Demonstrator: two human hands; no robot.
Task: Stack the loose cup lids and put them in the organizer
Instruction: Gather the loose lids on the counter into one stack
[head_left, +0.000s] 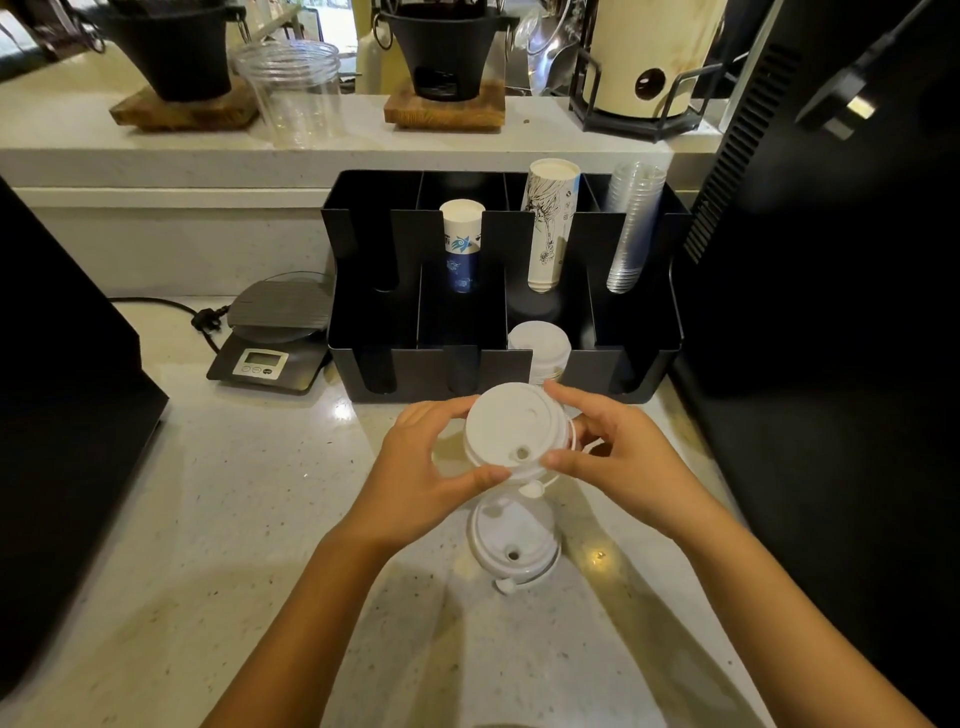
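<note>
A small stack of white cup lids (511, 428) hovers above the counter, just in front of the black organizer (618, 358). My left hand (423, 465) grips the stack's left rim and my right hand (618, 454) grips its right rim. Below it another white lid (514, 548) lies flat on the counter. More white lids (540, 345) stand in the organizer's front row, third slot from the left.
The organizer's back row holds a blue-print paper cup stack (461, 244), a taller sketch-print cup stack (550, 223) and clear plastic cups (631, 228). A digital scale (270, 358) sits to its left. Black machines flank the speckled counter (249, 519) on both sides.
</note>
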